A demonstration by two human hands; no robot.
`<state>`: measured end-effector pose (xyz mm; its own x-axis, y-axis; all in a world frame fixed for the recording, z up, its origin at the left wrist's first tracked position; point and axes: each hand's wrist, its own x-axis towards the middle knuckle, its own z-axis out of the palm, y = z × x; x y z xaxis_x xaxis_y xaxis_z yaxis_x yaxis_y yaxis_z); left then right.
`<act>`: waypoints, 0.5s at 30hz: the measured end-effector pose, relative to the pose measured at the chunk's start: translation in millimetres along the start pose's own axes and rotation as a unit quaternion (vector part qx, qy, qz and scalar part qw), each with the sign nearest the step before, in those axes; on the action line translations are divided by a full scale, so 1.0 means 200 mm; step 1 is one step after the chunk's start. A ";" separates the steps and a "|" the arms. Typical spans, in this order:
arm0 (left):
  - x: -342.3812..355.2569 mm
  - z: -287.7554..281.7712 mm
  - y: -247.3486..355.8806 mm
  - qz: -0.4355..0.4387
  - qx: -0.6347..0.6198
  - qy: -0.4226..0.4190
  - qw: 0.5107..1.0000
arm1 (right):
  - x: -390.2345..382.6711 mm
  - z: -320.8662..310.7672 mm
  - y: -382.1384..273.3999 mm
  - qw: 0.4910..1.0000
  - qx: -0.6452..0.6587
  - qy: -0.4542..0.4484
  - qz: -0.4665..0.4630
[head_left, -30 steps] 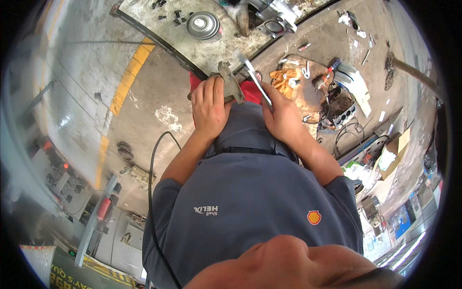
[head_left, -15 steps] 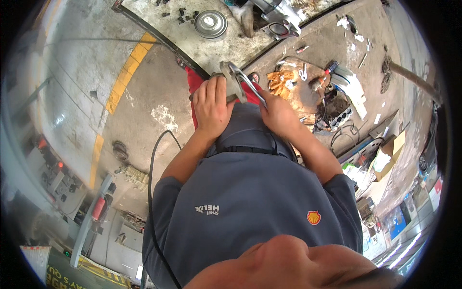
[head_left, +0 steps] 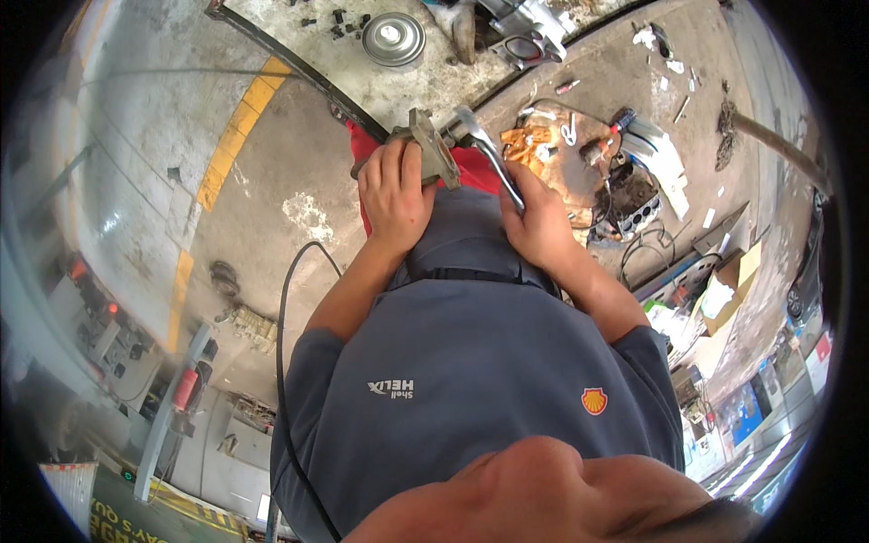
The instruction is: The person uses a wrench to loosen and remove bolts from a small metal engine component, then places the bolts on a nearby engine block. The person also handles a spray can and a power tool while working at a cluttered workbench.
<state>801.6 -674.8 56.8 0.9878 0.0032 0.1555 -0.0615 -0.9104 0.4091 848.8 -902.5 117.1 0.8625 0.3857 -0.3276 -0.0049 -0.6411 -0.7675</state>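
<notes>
My left hand [head_left: 394, 199] is closed over a dull metal flanged part [head_left: 434, 158], steadying it above my lap, beside a red cloth [head_left: 359, 142]. My right hand [head_left: 534, 217] grips a shiny metal wrench [head_left: 498, 169], whose cylindrical head [head_left: 460, 125] is at the right face of that part; whether it is seated there I cannot tell. Both hands are just short of the near corner of a stained metal worktop [head_left: 335, 54].
The worktop holds a round can [head_left: 393, 39], small dark bolts and a silver casting [head_left: 529, 36]. On the floor at right lie orange gloves [head_left: 527, 142], an engine block [head_left: 634, 204], hoses and an open cardboard box [head_left: 729, 290]. A black cable [head_left: 288, 299] runs past my left arm.
The wrench's head has swung toward the metal part, and its cylindrical end now shows at that part's right face. My right hand has shifted slightly right.
</notes>
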 end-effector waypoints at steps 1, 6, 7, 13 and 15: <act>0.00 -0.01 0.01 -0.004 -0.004 -0.005 1.000 | 0.00 0.01 0.01 1.000 0.023 -0.004 -0.004; 0.00 -0.01 0.00 0.009 -0.014 0.028 0.999 | -0.03 0.07 0.07 0.989 0.112 -0.043 0.082; -0.01 0.00 -0.01 0.016 -0.014 0.027 0.999 | -0.03 0.07 0.08 0.984 0.126 -0.051 0.112; 0.01 -0.08 0.00 0.069 -0.010 0.096 0.993 | 0.00 -0.08 0.03 0.977 0.187 0.040 0.090; 0.04 -0.10 0.00 0.099 -0.006 0.158 0.982 | 0.01 -0.09 0.08 0.970 0.229 0.048 0.073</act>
<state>807.7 -667.1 75.5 0.8629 -0.0441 0.5034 -0.2519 -0.9011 0.3530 859.0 -924.1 114.3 0.8783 0.2361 -0.4157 -0.3359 -0.3140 -0.8880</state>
